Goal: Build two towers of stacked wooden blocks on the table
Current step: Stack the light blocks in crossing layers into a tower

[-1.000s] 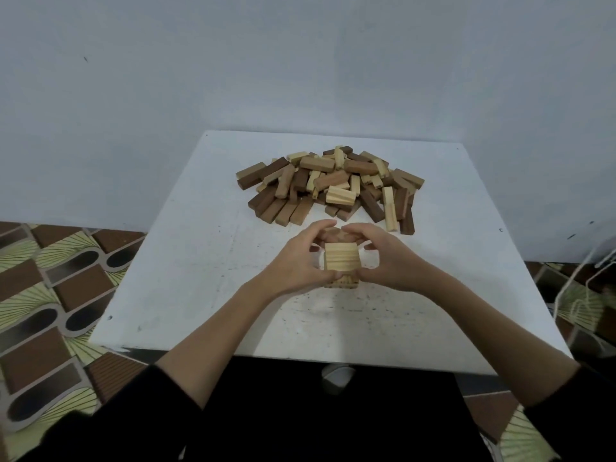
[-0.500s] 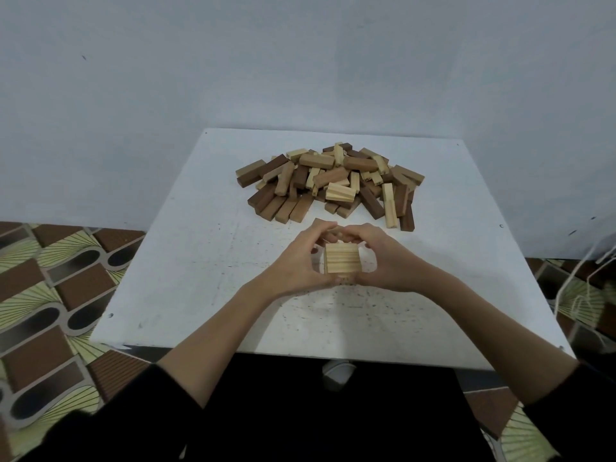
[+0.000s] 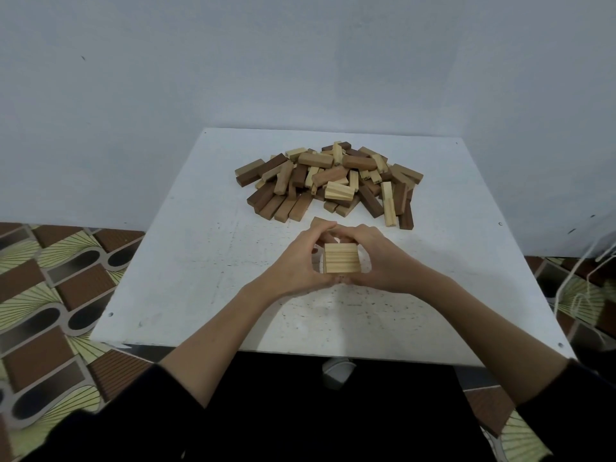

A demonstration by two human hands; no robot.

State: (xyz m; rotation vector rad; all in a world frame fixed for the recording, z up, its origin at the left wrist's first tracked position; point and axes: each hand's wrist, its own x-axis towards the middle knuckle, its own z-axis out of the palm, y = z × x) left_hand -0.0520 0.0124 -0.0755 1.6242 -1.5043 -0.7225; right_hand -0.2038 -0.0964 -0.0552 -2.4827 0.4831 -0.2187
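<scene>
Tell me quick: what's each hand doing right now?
Left hand: fingers curled round the left side of the small stack of light wooden blocks.
Right hand: fingers curled round the stack's right side.

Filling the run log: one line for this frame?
phase: squaring first tower | left hand: grips light-wood block stack | right hand: grips stack | loose block pile: behind | second tower: not started
</scene>
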